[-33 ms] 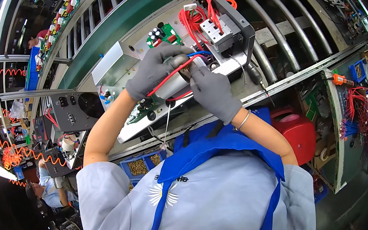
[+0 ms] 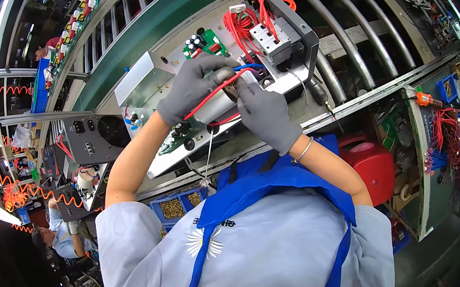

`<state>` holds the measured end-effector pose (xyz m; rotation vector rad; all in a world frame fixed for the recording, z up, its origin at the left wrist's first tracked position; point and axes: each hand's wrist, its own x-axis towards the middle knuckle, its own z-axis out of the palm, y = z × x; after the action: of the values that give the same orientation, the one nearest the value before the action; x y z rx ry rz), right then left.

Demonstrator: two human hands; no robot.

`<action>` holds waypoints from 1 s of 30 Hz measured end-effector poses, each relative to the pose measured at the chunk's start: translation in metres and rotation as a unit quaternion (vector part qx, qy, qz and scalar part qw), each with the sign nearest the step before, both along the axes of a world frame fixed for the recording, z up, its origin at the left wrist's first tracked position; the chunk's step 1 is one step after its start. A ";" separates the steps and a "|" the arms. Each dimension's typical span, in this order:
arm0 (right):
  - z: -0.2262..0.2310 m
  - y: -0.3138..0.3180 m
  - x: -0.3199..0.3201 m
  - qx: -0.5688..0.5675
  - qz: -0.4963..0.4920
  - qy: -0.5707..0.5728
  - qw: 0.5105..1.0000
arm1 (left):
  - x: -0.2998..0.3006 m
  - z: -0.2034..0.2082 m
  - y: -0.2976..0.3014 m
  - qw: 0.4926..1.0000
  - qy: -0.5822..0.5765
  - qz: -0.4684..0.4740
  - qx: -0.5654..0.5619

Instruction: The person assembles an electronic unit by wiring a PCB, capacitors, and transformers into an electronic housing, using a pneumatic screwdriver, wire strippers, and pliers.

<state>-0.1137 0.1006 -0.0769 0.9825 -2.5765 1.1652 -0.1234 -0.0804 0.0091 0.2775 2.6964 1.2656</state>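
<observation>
Both of my hands wear grey gloves and work inside an open metal chassis (image 2: 144,80). My left hand (image 2: 195,87) bends round the upper end of a silver cylinder (image 2: 215,108), fingers closed; what they grip is hidden. Close beside it, my right hand (image 2: 268,114) pinches something at the cylinder's top that I cannot make out. A thick red wire (image 2: 204,106) arcs over the cylinder between my hands. Just beyond the fingers runs a blue wire (image 2: 249,66). Farther off stand a white breaker block (image 2: 271,38) and a green circuit board (image 2: 215,43).
Coiled red wires (image 2: 238,27) hang by the chassis's dark end panel (image 2: 304,29). A power screwdriver (image 2: 319,91) lies to the right, near metal rollers (image 2: 347,54). Below are a red plastic stool (image 2: 368,166) and blue bins (image 2: 158,210) of small brass-coloured parts. Another person (image 2: 66,241) works at lower left.
</observation>
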 end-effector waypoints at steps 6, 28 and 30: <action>-0.005 -0.001 -0.002 0.024 0.008 0.002 1.000 | 0.001 -0.004 -0.003 1.000 0.000 0.013 -0.028; 0.001 0.001 -0.010 0.093 0.049 0.034 0.994 | -0.001 -0.006 -0.006 0.999 0.019 -0.017 -0.043; 0.000 -0.001 -0.014 0.101 0.063 0.012 0.993 | -0.002 -0.005 -0.006 0.993 0.037 -0.011 -0.111</action>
<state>-0.1273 0.1000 -0.0771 1.2093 -2.6874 0.9252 -0.1253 -0.0869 0.0041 0.3307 2.8547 0.9557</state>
